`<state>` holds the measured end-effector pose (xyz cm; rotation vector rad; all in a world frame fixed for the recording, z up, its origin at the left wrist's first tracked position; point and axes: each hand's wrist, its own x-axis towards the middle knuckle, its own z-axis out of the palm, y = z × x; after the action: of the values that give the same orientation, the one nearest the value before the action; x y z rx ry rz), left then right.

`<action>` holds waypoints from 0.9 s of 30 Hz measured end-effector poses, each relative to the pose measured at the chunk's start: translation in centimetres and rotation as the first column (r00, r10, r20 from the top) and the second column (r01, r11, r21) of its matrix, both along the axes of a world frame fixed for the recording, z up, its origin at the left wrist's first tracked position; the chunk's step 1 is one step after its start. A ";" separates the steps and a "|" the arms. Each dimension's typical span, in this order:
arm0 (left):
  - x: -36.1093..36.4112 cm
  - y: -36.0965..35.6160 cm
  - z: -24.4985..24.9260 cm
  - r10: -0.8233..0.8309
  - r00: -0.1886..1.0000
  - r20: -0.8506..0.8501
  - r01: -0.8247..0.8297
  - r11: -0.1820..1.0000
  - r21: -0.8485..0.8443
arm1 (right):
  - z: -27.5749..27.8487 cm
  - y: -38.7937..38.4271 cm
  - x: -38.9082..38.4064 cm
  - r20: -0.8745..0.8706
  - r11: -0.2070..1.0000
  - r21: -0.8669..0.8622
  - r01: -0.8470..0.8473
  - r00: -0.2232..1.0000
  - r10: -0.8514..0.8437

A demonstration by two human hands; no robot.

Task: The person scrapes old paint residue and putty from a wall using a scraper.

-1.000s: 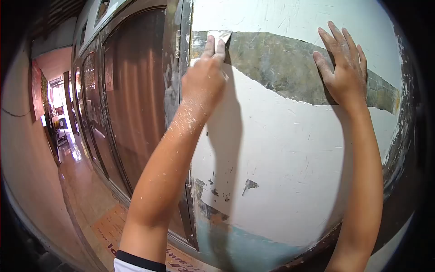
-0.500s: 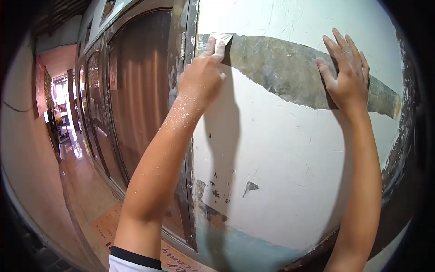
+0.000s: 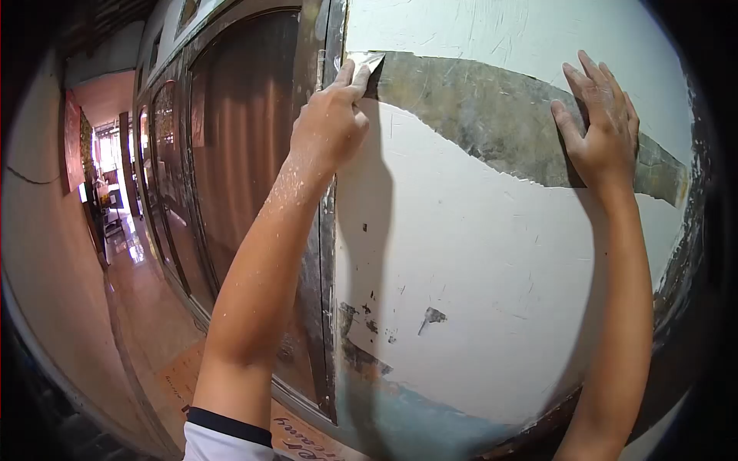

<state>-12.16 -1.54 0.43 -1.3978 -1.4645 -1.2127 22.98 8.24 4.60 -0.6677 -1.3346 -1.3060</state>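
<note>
At the upper left of the white wall (image 3: 469,253), my left hand (image 3: 330,119) grips a thin, light-coloured scraper blade (image 3: 369,63), with two fingers stretched along it. The blade lies against the wall beside the door frame, at the left end of a bare grey-brown band (image 3: 477,107). White flakes cover my left wrist and forearm. My right hand (image 3: 603,131) rests against the wall at the right part of this band, fingers spread and dusty, holding nothing.
A dark wooden door frame (image 3: 327,230) and a brown curtained door (image 3: 238,146) stand to the left. Beyond them a passage floor (image 3: 138,284) runs back to a bright room. Printed cardboard (image 3: 300,442) lies on the floor below.
My left hand and the blade have shifted slightly left, toward the door frame. My right hand remains on the wall at the band. The whole view has shifted a little.
</note>
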 end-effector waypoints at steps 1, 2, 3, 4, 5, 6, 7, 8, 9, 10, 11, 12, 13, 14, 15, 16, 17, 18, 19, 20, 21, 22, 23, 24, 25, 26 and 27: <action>0.0 0.0 0.0 0.001 1.000 0.000 -0.001 1.000 0.000 | 0.1 0.0 -0.1 0.000 1.000 0.000 -0.001 1.000 0.001; 0.0 0.1 -0.1 0.005 1.000 -0.002 -0.005 1.000 0.015 | -0.1 -0.1 -0.1 -0.005 1.000 0.000 0.001 1.000 -0.001; 0.1 0.1 -0.2 0.007 1.000 -0.003 -0.007 1.000 0.030 | -0.2 -0.1 -0.1 -0.009 1.000 0.001 0.005 1.000 -0.005; -0.2 0.0 -0.3 0.034 0.999 0.000 -0.034 0.999 -0.006 | -0.2 0.1 0.0 -0.002 1.000 0.020 0.018 1.000 -0.018; -0.3 -0.1 -0.1 0.033 0.999 -0.003 -0.033 0.999 -0.001 | -0.1 0.1 0.0 -0.005 1.000 0.024 0.019 1.000 -0.019; -0.4 -0.2 0.3 0.029 1.000 0.009 -0.029 0.999 -0.028 | -0.1 0.1 0.1 -0.001 1.000 0.013 0.013 1.000 -0.013; -0.4 -0.2 0.7 0.027 0.999 0.023 -0.025 0.998 -0.053 | 0.0 0.0 0.1 0.006 1.000 0.005 0.007 1.000 -0.007; -0.5 -0.2 0.7 0.026 1.000 0.003 -0.026 0.999 -0.032 | -0.1 0.0 0.2 0.012 1.000 0.010 0.012 1.000 -0.013; -0.6 -0.3 0.5 0.028 1.000 0.006 -0.028 0.999 -0.041 | -0.2 -0.1 0.1 0.015 1.000 0.002 0.011 1.000 -0.011; -0.8 -0.5 0.1 0.017 1.000 -0.013 -0.017 0.999 -0.033 | -0.2 -0.1 0.0 0.006 1.000 -0.001 0.005 1.000 -0.005; -0.9 -0.6 -0.1 0.006 0.999 -0.033 -0.007 1.000 -0.018 | -0.1 -0.1 0.0 -0.004 1.000 0.003 -0.001 1.000 0.001; -1.1 -0.7 0.0 0.018 1.000 -0.018 -0.019 0.999 -0.033 | -0.1 0.0 0.0 0.012 1.000 0.024 -0.015 1.000 0.015; -1.1 -0.6 0.5 0.017 0.999 -0.030 -0.018 0.999 -0.032 | -0.3 -0.1 0.1 0.000 1.000 0.025 -0.013 1.000 0.013; -1.1 -0.4 1.2 0.025 1.000 -0.017 -0.026 0.999 -0.045 | -0.2 -0.3 0.3 -0.006 1.000 0.020 -0.006 1.000 0.006; -1.3 -0.3 1.2 0.040 0.999 0.015 -0.039 0.997 -0.064 | -0.1 -0.4 0.0 0.007 1.000 0.009 -0.005 1.000 0.005; -1.4 -0.1 0.8 0.001 1.000 -0.001 -0.001 1.000 -0.024 | -0.1 -0.3 0.0 0.012 1.000 0.017 -0.012 1.000 0.012; -1.5 -0.2 0.3 0.006 1.000 0.003 -0.005 0.999 -0.036 | -0.4 -0.1 0.0 0.016 1.000 0.004 -0.017 1.000 0.016; -1.6 -0.3 0.1 0.017 1.000 0.003 -0.017 0.999 -0.048 | -0.3 0.0 0.0 0.013 1.000 0.011 -0.021 1.000 0.020; -1.6 -0.3 0.2 0.027 1.000 0.000 -0.027 0.998 -0.052 | -0.1 0.0 0.0 0.005 0.999 0.026 -0.023 1.000 0.023; -2.0 -0.1 0.7 0.012 1.000 0.001 -0.012 0.999 -0.046 | -0.2 -0.2 0.0 0.000 1.000 0.013 -0.006 1.000 0.006; -1.7 -0.4 1.1 0.011 1.000 -0.003 -0.011 0.999 -0.042 | -0.1 -0.2 0.1 -0.004 1.000 0.016 -0.005 1.000 0.005; -1.3 -0.7 1.4 0.018 1.000 -0.006 -0.019 0.998 -0.061 | -0.1 -0.1 0.1 -0.005 1.000 0.021 0.002 1.000 -0.002; -1.1 -1.0 1.4 0.028 1.000 -0.009 -0.029 0.996 -0.084 | -0.1 0.0 0.0 -0.004 1.000 0.022 0.006 1.000 -0.006; -1.0 -1.3 1.1 -0.005 0.999 -0.036 0.005 1.000 -0.013 | -0.2 0.0 0.0 -0.015 1.000 0.019 0.004 1.000 -0.004; -0.8 -1.6 1.0 -0.004 0.999 -0.035 0.004 1.000 -0.017 | -0.4 0.0 -0.1 -0.015 1.000 0.015 0.003 1.000 -0.002; -0.6 -2.1 1.2 0.044 0.999 0.007 -0.043 0.994 -0.100 | -0.3 -0.1 -0.2 -0.009 1.000 0.014 0.005 1.000 -0.004; -0.3 -2.5 1.7 0.091 0.995 0.040 -0.082 0.980 -0.181 | -0.3 -0.1 -0.1 -0.010 1.000 0.015 0.011 1.000 -0.011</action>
<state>-12.47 -4.01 2.10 -1.4147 -1.6860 -1.0884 22.93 8.10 4.33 -0.6709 -1.3134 -1.3188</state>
